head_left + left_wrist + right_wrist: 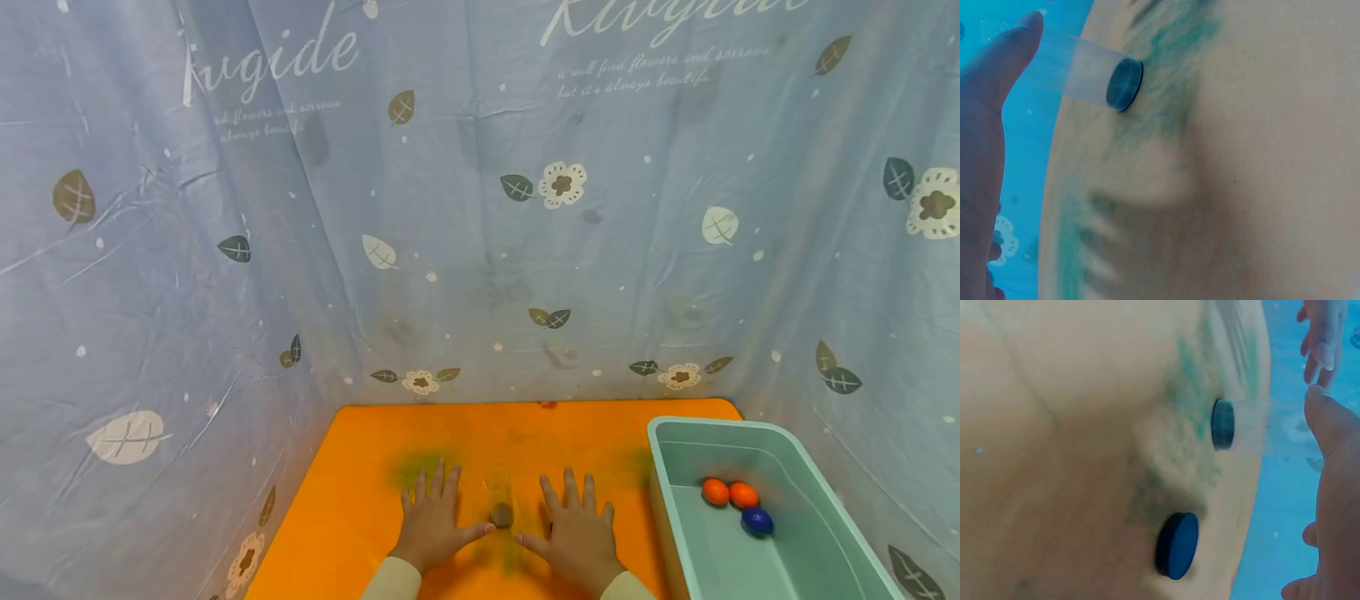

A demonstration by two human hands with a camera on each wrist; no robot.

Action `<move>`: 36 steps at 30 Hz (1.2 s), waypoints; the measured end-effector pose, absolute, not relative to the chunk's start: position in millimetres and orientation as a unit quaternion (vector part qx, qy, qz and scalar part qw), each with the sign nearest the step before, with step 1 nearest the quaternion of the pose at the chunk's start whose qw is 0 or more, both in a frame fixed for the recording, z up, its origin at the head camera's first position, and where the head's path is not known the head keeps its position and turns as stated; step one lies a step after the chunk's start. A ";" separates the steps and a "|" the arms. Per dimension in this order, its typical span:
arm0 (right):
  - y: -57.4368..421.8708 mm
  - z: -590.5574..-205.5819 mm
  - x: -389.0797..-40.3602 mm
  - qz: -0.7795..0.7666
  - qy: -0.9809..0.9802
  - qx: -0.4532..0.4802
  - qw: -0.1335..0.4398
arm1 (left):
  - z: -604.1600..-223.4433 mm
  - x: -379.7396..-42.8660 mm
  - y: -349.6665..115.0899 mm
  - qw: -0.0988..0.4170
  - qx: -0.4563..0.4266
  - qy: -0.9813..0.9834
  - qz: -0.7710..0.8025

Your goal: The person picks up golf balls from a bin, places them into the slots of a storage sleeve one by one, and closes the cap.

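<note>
A clear cylindrical container (498, 493) with a dark bottom (1125, 85) stands upright on the orange table, between my two hands. My left hand (431, 525) is spread over the table to its left, thumb pointing towards the container and holding nothing. On the other side my right hand (581, 537) is spread too, fingers straight and grasping nothing. A dark round lid-like disc (1177, 547) lies on the table below the right hand in the right wrist view; from the head it is mostly hidden by that hand.
At the right stands a pale green bin (663, 483) with two orange egg-shaped balls (715, 492) and a blue one (757, 522) inside. Green smudges (423, 467) mark the orange tabletop (345, 492). A patterned blue-grey curtain (465, 250) encloses the back and sides.
</note>
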State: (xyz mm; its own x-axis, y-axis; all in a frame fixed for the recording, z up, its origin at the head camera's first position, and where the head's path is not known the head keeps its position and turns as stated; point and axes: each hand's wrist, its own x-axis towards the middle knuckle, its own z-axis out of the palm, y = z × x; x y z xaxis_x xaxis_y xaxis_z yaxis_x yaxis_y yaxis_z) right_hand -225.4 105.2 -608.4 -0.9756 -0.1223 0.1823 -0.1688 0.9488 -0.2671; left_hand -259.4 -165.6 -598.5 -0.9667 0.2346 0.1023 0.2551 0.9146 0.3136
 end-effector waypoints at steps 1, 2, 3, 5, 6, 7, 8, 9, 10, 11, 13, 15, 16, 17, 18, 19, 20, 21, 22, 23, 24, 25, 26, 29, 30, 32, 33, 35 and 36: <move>104.9 -606.9 -224.9 0.139 -0.984 0.074 0.084 | -597.6 -259.1 -165.0 0.030 -0.125 -0.977 -0.168; 104.2 -605.0 -224.3 0.137 -0.984 0.076 0.087 | -597.0 -258.9 -164.5 0.030 -0.126 -0.977 -0.172; 103.3 -602.4 -223.5 0.137 -0.984 0.078 0.088 | -596.9 -258.7 -164.0 0.028 -0.126 -0.976 -0.174; 101.1 -595.0 -221.6 0.136 -0.983 0.085 0.095 | -597.0 -258.4 -162.9 0.026 -0.127 -0.975 -0.180; 100.1 -591.0 -220.7 0.135 -0.982 0.089 0.099 | -597.4 -258.3 -162.3 0.025 -0.127 -0.975 -0.181; 98.8 -586.7 -219.6 0.134 -0.981 0.093 0.102 | -597.8 -258.1 -162.0 0.025 -0.128 -0.975 -0.182; 97.6 -582.6 -218.7 0.136 -0.980 0.097 0.106 | -598.4 -258.1 -161.6 0.025 -0.129 -0.974 -0.184; 96.5 -577.6 -217.8 0.136 -0.979 0.101 0.109 | -599.2 -258.3 -161.2 0.026 -0.130 -0.974 -0.185; 95.8 -572.7 -217.1 0.136 -0.979 0.103 0.113 | -599.8 -258.6 -160.8 0.027 -0.132 -0.974 -0.185; 95.5 -567.6 -216.5 0.135 -0.978 0.106 0.119 | -600.3 -259.0 -160.4 0.027 -0.133 -0.973 -0.185; 95.3 -557.8 -215.7 0.133 -0.977 0.109 0.125 | -601.3 -260.1 -159.3 0.028 -0.136 -0.973 -0.185; 96.6 -547.6 -214.7 0.126 -0.977 0.113 0.132 | -602.9 -261.4 -158.3 0.027 -0.136 -0.973 -0.184; 97.9 -542.5 -214.4 0.122 -0.976 0.115 0.139 | -603.7 -262.0 -157.7 0.027 -0.136 -0.973 -0.183; 99.5 -537.7 -214.1 0.118 -0.975 0.117 0.145 | -604.7 -262.5 -156.9 0.026 -0.135 -0.973 -0.183; 101.2 -532.6 -213.7 0.115 -0.975 0.118 0.149 | -605.5 -263.0 -156.1 0.026 -0.135 -0.973 -0.186; 103.4 -527.6 -213.7 0.113 -0.974 0.119 0.154 | -606.3 -263.4 -155.1 0.026 -0.134 -0.972 -0.190; 105.6 -522.0 -213.8 0.115 -0.973 0.122 0.159 | -607.2 -263.6 -154.0 0.026 -0.135 -0.971 -0.195; 108.2 -516.6 -214.1 0.119 -0.971 0.125 0.165 | -607.9 -263.6 -152.7 0.027 -0.136 -0.969 -0.204; 111.3 -510.9 -215.2 0.125 -0.969 0.129 0.170 | -608.5 -264.2 -151.3 0.031 -0.139 -0.966 -0.216; 114.7 -505.4 -216.2 0.134 -0.966 0.133 0.174 | -609.1 -264.6 -149.7 0.033 -0.141 -0.962 -0.232; 118.6 -500.0 -217.4 0.149 -0.962 0.139 0.180 | -609.7 -265.0 -147.9 0.035 -0.145 -0.957 -0.249; 123.3 -494.7 -219.0 0.162 -0.958 0.144 0.187 | -610.4 -265.2 -145.9 0.035 -0.149 -0.951 -0.270; 128.5 -489.7 -220.6 0.179 -0.954 0.147 0.192 | -611.2 -265.6 -143.6 0.035 -0.151 -0.944 -0.291; 147.8 -477.0 -226.6 0.244 -0.938 0.147 0.197 | -615.3 -267.8 -135.9 0.022 -0.149 -0.920 -0.362; 155.3 -473.4 -229.0 0.269 -0.931 0.145 0.199 | -616.6 -268.8 -133.0 0.014 -0.144 -0.910 -0.389; 170.9 -467.4 -234.3 0.316 -0.916 0.138 0.208 | -619.7 -271.8 -127.4 -0.002 -0.130 -0.888 -0.441; 179.3 -465.3 -237.6 0.341 -0.905 0.136 0.213 | -620.9 -273.2 -125.0 -0.009 -0.120 -0.877 -0.466; 195.7 -460.5 -244.0 0.383 -0.887 0.126 0.224 | -621.8 -276.1 -121.0 -0.021 -0.102 -0.854 -0.510; 203.9 -458.6 -246.9 0.396 -0.881 0.117 0.230 | -621.7 -277.3 -119.6 -0.024 -0.094 -0.844 -0.527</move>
